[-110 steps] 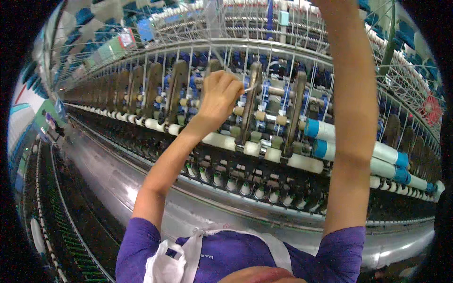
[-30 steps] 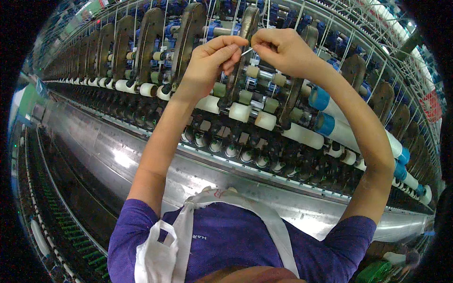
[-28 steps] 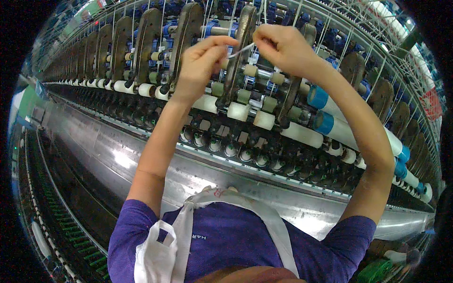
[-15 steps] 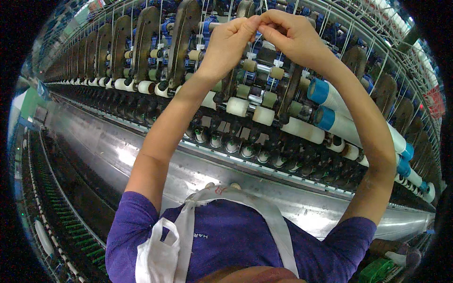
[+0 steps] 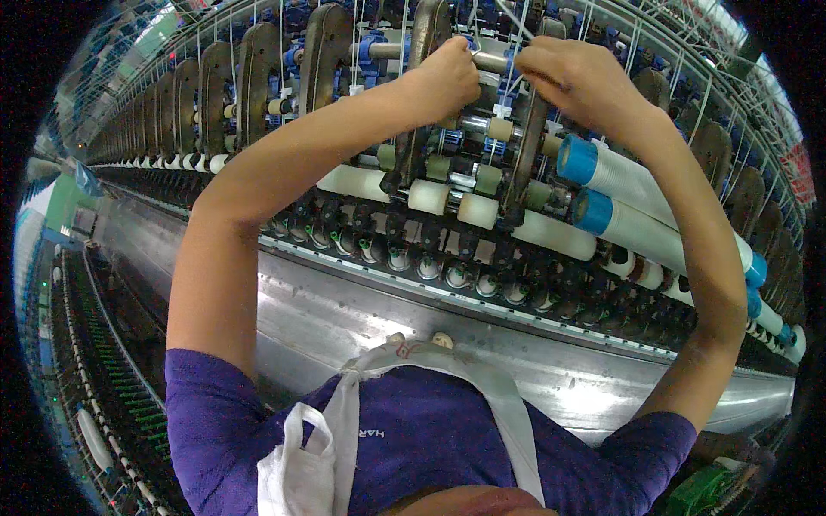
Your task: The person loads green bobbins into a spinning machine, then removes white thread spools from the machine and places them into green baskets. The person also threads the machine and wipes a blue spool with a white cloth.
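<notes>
Both my arms reach up to the top of a long spinning machine (image 5: 482, 258). My left hand (image 5: 447, 76) is closed in a fist against a dark upright arm (image 5: 426, 52) of the machine, its fingertips pinched on a thin white thread (image 5: 514, 19). My right hand (image 5: 578, 79) is close beside it to the right, fingers curled and pinched on the same thread. The thread runs up and out of the picture. Small tan and green rollers (image 5: 482, 176) sit just below the two hands.
White bobbins with blue ends (image 5: 615, 176) lie to the right under my right forearm. A row of dark arms (image 5: 258, 69) and white rollers (image 5: 348, 182) runs off left. A shiny metal panel (image 5: 387, 314) lies below, with another row of spindles (image 5: 129, 404) at lower left.
My hands came together, with a short white thread held between them, then rose higher on the machine. The camera has tipped closer to the machine.
</notes>
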Demonstrator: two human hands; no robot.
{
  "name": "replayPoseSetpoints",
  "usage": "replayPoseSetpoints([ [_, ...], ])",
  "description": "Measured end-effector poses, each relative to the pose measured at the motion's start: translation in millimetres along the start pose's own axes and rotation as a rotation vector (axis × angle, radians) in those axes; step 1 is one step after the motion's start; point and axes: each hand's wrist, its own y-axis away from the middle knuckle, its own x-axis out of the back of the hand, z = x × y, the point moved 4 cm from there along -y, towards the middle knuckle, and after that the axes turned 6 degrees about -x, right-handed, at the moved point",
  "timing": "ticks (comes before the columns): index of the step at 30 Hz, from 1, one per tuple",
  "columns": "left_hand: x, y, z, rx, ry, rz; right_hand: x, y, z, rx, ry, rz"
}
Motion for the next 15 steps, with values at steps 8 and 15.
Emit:
replayPoseSetpoints([
  [8, 38.0, 70.5, -4.5, 0.257, 0.367, 0.381, -50.8, -39.4, -3.4, -0.043, 0.001, -0.322],
  [15, 6.8, 179.2, 7.5, 1.069, 1.562, 0.438, -80.7, -71.3, 6.8, -0.089, 0.042, -0.363],
])
